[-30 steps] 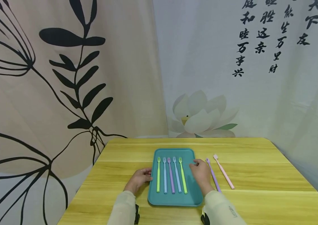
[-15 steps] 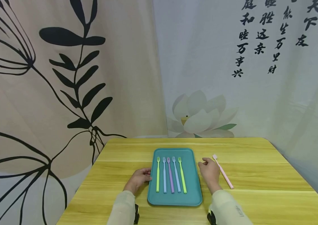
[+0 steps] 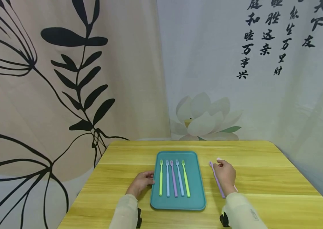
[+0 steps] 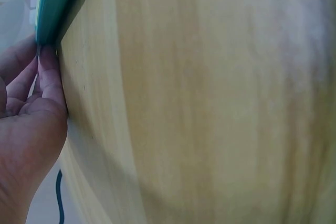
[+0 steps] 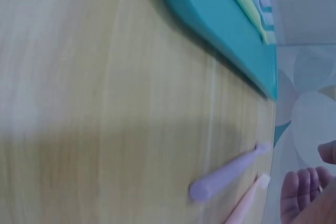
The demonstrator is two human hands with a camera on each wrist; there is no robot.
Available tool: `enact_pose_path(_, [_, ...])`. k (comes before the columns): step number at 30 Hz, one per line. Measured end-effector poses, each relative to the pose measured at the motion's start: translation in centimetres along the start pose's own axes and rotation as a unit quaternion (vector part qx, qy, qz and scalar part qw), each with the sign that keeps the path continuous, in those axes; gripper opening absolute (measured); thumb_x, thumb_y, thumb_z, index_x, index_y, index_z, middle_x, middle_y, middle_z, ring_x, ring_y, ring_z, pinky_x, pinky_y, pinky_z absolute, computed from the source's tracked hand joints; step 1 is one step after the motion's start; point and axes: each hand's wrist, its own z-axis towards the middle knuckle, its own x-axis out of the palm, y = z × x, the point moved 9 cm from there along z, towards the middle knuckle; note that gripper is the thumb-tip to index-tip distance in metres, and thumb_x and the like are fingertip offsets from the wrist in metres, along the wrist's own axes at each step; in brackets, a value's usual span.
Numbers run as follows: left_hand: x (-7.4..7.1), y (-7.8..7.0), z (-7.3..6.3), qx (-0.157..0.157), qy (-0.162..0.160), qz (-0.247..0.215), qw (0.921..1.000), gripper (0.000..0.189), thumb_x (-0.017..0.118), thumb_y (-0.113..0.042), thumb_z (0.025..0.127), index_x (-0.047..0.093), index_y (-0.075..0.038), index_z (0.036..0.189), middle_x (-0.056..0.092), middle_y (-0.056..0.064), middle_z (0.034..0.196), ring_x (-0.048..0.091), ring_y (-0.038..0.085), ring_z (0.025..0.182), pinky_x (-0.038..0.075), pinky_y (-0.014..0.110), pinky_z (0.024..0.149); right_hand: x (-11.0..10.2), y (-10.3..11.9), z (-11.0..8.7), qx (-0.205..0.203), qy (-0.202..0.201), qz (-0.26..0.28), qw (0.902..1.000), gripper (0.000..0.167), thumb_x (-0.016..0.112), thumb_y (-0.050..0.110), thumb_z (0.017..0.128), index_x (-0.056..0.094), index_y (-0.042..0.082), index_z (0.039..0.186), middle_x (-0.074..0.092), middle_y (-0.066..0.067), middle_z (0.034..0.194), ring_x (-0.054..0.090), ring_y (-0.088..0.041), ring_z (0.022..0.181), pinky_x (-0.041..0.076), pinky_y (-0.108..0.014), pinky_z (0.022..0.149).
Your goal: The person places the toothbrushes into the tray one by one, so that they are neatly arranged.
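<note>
A teal tray (image 3: pixel 178 204) lies on the table with several toothbrushes side by side in it: two green (image 3: pixel 161 178), two light blue and one purple between the blue ones. My left hand (image 3: pixel 141 183) pinches the tray's left rim between thumb and fingers, as the left wrist view shows. Over the table to the right of the tray, my right hand (image 3: pixel 225 176) hovers with loosely bent fingers and nothing in them. It covers most of a pink toothbrush (image 5: pixel 247 201). Just left of that hand lies a loose purple toothbrush (image 3: pixel 218 183).
The wooden table (image 3: pixel 278 178) reaches to a curtain (image 3: pixel 138 79) printed with dark plants, a pale lotus and writing. Bare wood shows on both sides of the tray and in front of it.
My right hand has moved rightward from the tray's right edge, past the loose purple toothbrush, to over the pink one. The left hand and the tray have stayed in place.
</note>
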Motion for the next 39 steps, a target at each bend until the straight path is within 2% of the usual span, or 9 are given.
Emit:
enact_pose_path(5, [0.2,0.0,0.0,-0.004,0.001,0.000,1.0000,0.050,0.066,0.010,0.085,0.054,0.012,0.133,0.063,0.018,0.115,0.058,0.026,0.103,0.051,0.040,0.092,-1.3,-0.9,0.1,0.013,-0.022,-0.006,0.9997,0.037,0.061,0.016,0.094,0.065,-0.007,0.123,0.067,-0.023,0.104,0.060,-0.032,0.083,0.045,-0.037,0.067])
enact_pose_path(8, [0.2,0.1,0.0,-0.004,-0.001,0.003,1.0000,0.051,0.067,0.010,0.085,0.053,0.012,0.134,0.063,0.017,0.116,0.058,0.026,0.103,0.050,0.040,0.093,-1.7,-1.6,0.4,0.018,-0.023,-0.008,0.9995,0.037,0.062,0.017,0.094,0.065,-0.007,0.122,0.066,-0.023,0.103,0.060,-0.031,0.080,0.043,-0.037,0.065])
enact_pose_path(18, [-0.1,0.1,-0.3,-0.011,-0.001,0.007,0.9999,0.050,0.067,0.008,0.086,0.054,0.011,0.134,0.063,0.018,0.116,0.058,0.025,0.103,0.050,0.041,0.094,-2.6,-3.9,1.4,0.031,-0.023,-0.022,0.9990,0.039,0.062,0.019,0.092,0.065,-0.007,0.120,0.068,-0.025,0.107,0.061,-0.039,0.090,0.043,-0.047,0.077])
enact_pose_path(22, [0.0,0.0,-0.2,-0.006,0.002,0.010,0.9999,0.050,0.067,0.007,0.086,0.054,0.011,0.134,0.063,0.017,0.116,0.058,0.025,0.103,0.050,0.040,0.094,-2.9,-4.9,1.3,0.040,-0.010,-0.017,0.9990,0.040,0.060,0.019,0.094,0.064,-0.009,0.122,0.065,-0.028,0.111,0.059,-0.042,0.096,0.042,-0.051,0.082])
enact_pose_path(29, [-0.1,-0.1,0.1,-0.002,0.004,0.014,0.9999,0.050,0.068,0.006,0.086,0.055,0.009,0.134,0.064,0.015,0.115,0.058,0.024,0.104,0.050,0.039,0.093,-2.8,-6.6,1.4,0.084,0.020,0.011,0.9962,0.044,0.060,0.021,0.095,0.060,-0.008,0.129,0.059,-0.030,0.125,0.054,-0.044,0.108,0.043,-0.052,0.090])
enact_pose_path(39, [-0.1,0.1,0.2,0.000,0.011,0.007,0.9999,0.050,0.069,0.006,0.086,0.056,0.009,0.133,0.064,0.015,0.115,0.059,0.024,0.103,0.051,0.039,0.091,-2.0,-7.8,1.3,0.112,0.051,0.036,0.9917,0.048,0.061,0.023,0.095,0.057,-0.008,0.131,0.054,-0.032,0.132,0.050,-0.046,0.114,0.044,-0.052,0.093])
